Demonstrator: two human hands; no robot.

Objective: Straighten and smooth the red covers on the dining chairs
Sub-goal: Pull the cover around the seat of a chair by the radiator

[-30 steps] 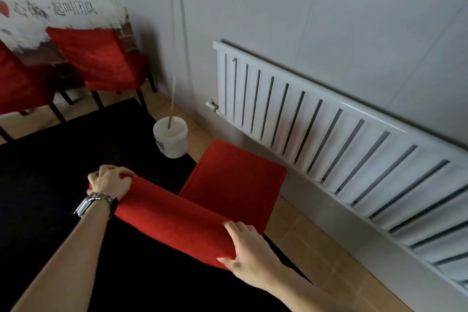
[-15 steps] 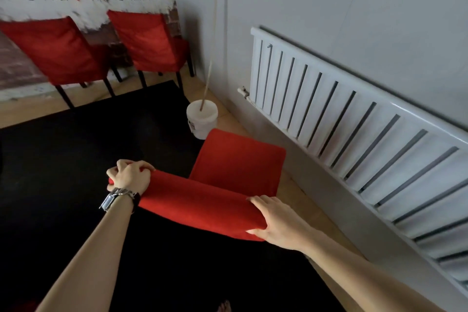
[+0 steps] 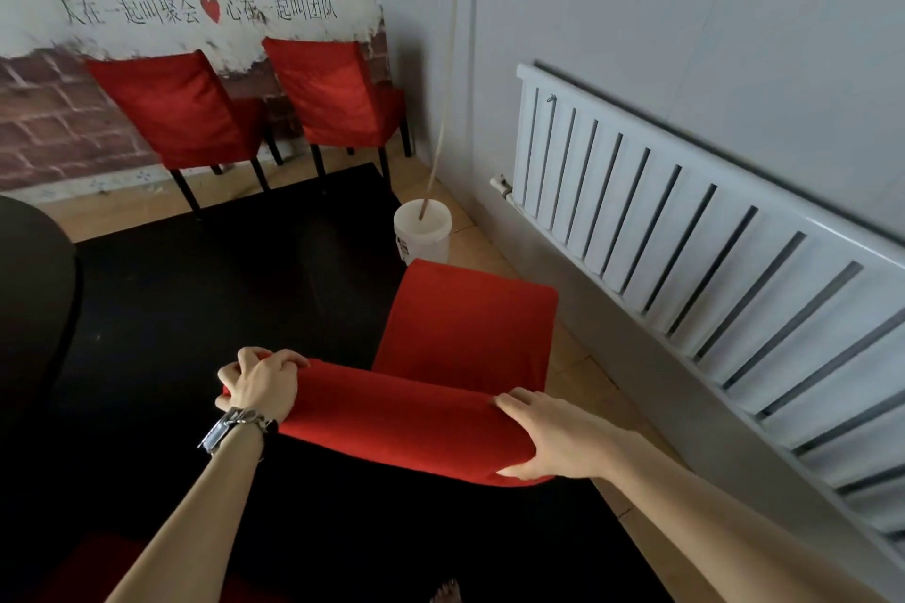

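Observation:
A dining chair in a red cover (image 3: 465,328) stands just in front of me, seen from behind and above. Its seat faces away and its backrest top (image 3: 392,416) runs across the lower middle. My left hand (image 3: 262,382), with a metal watch at the wrist, grips the cover at the backrest's left corner. My right hand (image 3: 548,436) holds the right corner, fingers on top and thumb underneath. Two more red-covered chairs, one on the left (image 3: 181,113) and one on the right (image 3: 338,93), stand against the far wall.
A white radiator (image 3: 685,230) runs along the right wall, close to the chair. A white bucket (image 3: 423,230) with a long stick in it stands on the floor past the seat. A black rug (image 3: 220,284) covers the floor. A dark round table edge (image 3: 34,299) shows at left.
My view has lifted and swung left, bringing the two far chairs and wall lettering into view. Both hands stay on the backrest corners; the right hand has slid lower around its corner.

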